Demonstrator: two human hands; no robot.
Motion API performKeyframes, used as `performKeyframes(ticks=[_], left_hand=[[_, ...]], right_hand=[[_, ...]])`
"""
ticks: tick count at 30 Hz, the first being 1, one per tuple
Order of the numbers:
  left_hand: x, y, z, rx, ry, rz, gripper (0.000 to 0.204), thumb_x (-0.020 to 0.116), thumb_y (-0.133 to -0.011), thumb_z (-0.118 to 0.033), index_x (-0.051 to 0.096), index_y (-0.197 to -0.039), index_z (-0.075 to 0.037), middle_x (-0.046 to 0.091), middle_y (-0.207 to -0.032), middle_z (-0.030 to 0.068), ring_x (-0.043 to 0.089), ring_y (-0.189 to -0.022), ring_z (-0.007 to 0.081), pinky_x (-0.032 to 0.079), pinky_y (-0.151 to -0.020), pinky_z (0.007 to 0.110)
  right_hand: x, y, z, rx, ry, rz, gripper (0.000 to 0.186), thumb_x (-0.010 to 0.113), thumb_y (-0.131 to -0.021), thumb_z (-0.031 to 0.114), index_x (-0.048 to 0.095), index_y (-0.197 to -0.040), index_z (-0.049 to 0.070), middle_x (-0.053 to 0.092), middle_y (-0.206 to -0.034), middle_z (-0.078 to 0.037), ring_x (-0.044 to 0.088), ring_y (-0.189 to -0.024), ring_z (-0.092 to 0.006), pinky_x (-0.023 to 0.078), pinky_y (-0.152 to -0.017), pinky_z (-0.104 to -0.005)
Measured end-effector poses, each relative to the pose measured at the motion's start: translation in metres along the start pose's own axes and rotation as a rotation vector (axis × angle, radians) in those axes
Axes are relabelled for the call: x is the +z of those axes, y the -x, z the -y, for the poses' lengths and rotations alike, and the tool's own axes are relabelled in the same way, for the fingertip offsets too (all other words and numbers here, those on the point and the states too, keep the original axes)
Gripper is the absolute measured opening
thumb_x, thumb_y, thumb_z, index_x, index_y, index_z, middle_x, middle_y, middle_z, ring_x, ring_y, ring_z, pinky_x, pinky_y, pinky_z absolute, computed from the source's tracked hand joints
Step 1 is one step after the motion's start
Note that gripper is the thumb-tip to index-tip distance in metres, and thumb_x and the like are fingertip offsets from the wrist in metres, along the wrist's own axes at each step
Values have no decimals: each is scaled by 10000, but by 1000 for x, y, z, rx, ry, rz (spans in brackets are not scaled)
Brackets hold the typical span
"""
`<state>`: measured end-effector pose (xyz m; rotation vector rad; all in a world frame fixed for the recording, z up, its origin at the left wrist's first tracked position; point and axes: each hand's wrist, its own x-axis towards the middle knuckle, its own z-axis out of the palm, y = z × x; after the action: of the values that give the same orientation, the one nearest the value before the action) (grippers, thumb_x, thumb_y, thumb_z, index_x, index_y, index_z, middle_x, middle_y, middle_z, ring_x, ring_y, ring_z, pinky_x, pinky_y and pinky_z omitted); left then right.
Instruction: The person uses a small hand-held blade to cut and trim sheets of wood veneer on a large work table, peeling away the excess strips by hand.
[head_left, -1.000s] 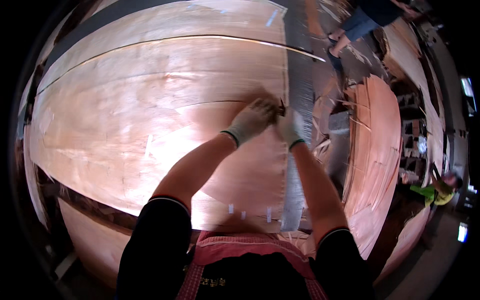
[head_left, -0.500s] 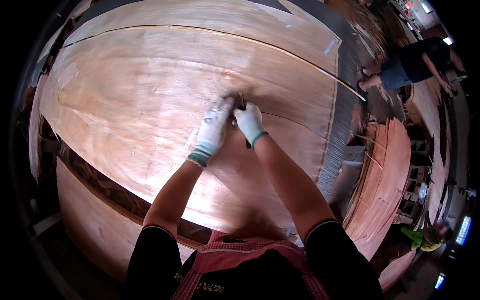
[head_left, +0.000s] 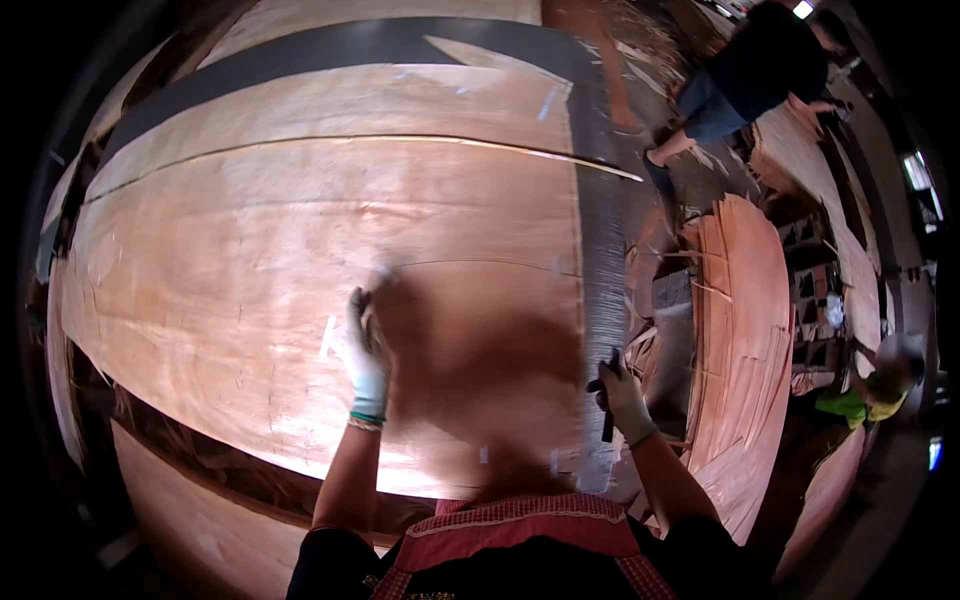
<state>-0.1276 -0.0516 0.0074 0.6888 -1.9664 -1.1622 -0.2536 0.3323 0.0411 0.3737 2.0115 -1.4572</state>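
Observation:
A broad, pale reddish wood veneer sheet [head_left: 250, 240] lies in front of me. Over its middle, my left hand [head_left: 365, 345], in a white glove with a green cuff, has its fingers stretched out and nothing visible in them. Motion blur hides whether they touch the wood. My right hand [head_left: 627, 402], gloved too, is closed around a small black hand tool [head_left: 607, 415] above the dark strip at the sheet's right edge. The tool's exact kind is unclear. A short white tape piece [head_left: 327, 338] sticks to the veneer beside my left hand.
A thin wooden strip [head_left: 430, 139] crosses the sheet's far part. Stacked veneer [head_left: 740, 330] stands to the right, by a grey block [head_left: 673, 293]. One person in dark clothes [head_left: 765, 65] stands at the far right; another in bright green [head_left: 845, 402] is lower right.
My hands have parted: the right swung right and nearer with the black tool, the left moved left and nearer. The view has shifted, and the person in dark clothes appears farther up.

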Motion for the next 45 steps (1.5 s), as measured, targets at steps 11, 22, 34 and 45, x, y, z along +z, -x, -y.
performKeyframes(ticks=[11,22,34,45], left_hand=[[222,121,-154,392,-209,289,364,529,-915,-7,521,-1278,13,571,-1269,205,547,-1156,379,426,-999,439],[350,171,-212,284,-317,486,375,535,-919,-76,525,-1274,45,596,-1209,246,565,-1113,410,436,-975,436],[441,-12,-132,178,-441,123,375,558,-883,-85,572,-1255,-50,587,-1257,180,582,-1067,376,468,-935,443],[514,-153,-110,304,-759,455,301,567,-839,-112,640,-1129,-137,609,-1185,83,597,-955,307,501,-796,405]], right_hand=[[-274,-20,-77,-224,136,-89,424,579,-967,411,631,-985,-10,608,-711,-42,604,-596,-124,481,-525,-275],[-445,-59,-150,-156,535,-54,446,606,-897,398,623,-1018,-32,665,-936,-268,653,-854,-421,508,-706,-472],[-281,-311,228,-725,1216,74,320,484,-952,322,552,-1168,97,659,-991,-211,616,-919,-432,480,-788,-541],[34,-565,438,-1221,1603,-132,302,435,-953,280,674,-1036,115,710,-954,-117,690,-853,-309,519,-678,-489]])
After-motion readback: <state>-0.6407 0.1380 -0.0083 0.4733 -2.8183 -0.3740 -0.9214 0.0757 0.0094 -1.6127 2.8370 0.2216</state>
